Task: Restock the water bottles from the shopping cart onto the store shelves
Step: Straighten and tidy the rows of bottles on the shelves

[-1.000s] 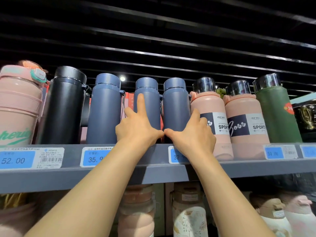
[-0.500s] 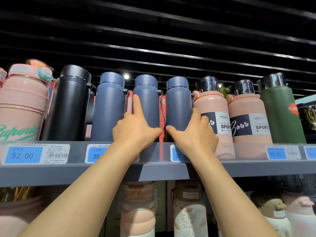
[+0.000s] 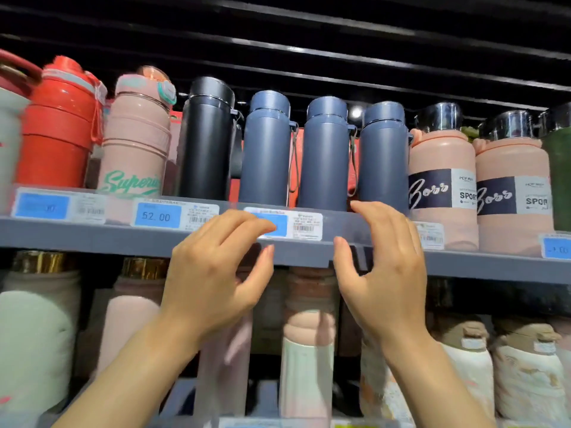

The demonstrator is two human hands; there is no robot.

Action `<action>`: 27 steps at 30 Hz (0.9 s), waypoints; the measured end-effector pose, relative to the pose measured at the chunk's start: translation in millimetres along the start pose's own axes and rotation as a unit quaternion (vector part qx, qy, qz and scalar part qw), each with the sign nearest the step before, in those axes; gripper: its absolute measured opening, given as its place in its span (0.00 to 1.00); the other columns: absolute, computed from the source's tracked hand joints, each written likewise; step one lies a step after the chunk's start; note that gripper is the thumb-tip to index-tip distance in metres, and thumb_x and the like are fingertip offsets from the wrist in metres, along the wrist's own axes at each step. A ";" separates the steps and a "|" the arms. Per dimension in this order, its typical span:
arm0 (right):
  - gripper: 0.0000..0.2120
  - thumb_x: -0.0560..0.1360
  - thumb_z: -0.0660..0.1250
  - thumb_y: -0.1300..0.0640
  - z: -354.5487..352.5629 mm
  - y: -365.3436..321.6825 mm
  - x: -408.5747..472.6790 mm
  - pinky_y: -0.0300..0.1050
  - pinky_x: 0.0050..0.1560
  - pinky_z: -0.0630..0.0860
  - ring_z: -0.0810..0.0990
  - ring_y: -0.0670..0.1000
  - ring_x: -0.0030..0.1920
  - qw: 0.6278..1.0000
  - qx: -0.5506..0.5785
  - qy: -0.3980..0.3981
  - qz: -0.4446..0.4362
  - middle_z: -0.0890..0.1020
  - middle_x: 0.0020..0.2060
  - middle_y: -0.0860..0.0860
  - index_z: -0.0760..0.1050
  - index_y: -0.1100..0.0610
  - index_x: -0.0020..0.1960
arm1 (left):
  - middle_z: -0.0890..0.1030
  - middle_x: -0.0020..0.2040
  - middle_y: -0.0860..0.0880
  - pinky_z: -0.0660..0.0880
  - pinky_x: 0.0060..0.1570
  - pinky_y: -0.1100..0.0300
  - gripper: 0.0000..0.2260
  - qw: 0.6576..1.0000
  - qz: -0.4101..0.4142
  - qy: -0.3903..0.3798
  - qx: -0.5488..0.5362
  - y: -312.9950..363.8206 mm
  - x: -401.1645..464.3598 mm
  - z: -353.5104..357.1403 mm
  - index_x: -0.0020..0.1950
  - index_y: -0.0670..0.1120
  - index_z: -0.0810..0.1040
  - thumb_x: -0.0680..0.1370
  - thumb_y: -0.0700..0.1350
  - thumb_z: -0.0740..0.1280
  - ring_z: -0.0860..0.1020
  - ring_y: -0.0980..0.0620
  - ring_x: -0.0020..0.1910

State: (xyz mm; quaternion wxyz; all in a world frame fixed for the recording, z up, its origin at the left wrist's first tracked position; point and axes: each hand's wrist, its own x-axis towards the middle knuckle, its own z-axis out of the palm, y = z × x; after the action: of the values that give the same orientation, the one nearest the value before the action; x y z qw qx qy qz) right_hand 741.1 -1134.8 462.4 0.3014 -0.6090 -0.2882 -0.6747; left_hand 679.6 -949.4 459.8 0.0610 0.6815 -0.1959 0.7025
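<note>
Three blue bottles (image 3: 324, 156) stood upright on the shelf (image 3: 92, 239), just above both empty hands, left hand (image 3: 213, 273) and right hand (image 3: 383, 273), fingers loosely spread, the right nearer the end bottle.

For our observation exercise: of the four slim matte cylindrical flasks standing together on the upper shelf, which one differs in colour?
The black slim flask, leftmost of the four, beside the pink "Superior" bottle. The other three are slate blue.

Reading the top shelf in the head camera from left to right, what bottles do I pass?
Red bottle → pink Superior bottle → black bottle → three blue bottles → two pink Boss bottles.
</note>
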 end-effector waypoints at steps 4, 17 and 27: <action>0.16 0.72 0.63 0.55 20.1 -65.0 -46.8 0.48 0.56 0.73 0.78 0.55 0.53 0.995 0.053 -0.076 -0.027 0.80 0.53 0.53 0.78 0.59 0.58 | 0.81 0.45 0.51 0.75 0.42 0.58 0.09 0.998 -0.029 -0.056 -0.001 -37.3 -65.2 -55.3 0.49 0.45 0.81 0.76 0.45 0.63 0.78 0.53 0.40; 0.13 0.73 0.63 0.47 184.5 -355.4 -180.8 0.39 0.46 0.72 0.78 0.47 0.47 0.909 0.205 -0.362 -0.009 0.80 0.47 0.45 0.77 0.51 0.53 | 0.79 0.42 0.57 0.69 0.45 0.70 0.09 0.958 -0.254 -0.089 0.102 -258.6 -242.2 -308.4 0.45 0.47 0.82 0.75 0.48 0.63 0.76 0.60 0.41; 0.32 0.71 0.69 0.49 264.7 -432.5 -180.8 0.47 0.63 0.65 0.68 0.58 0.63 0.944 0.099 -0.238 0.205 0.70 0.64 0.58 0.65 0.59 0.70 | 0.70 0.64 0.55 0.65 0.57 0.61 0.29 0.920 -0.379 -0.092 0.036 -343.2 -218.9 -317.5 0.70 0.53 0.66 0.72 0.57 0.70 0.69 0.55 0.63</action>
State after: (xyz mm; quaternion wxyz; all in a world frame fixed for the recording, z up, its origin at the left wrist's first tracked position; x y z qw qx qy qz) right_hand 598.8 -642.5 297.5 0.4146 -0.7648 -0.2861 -0.4017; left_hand 518.1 -481.6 312.7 0.2802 0.7679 0.0980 0.5676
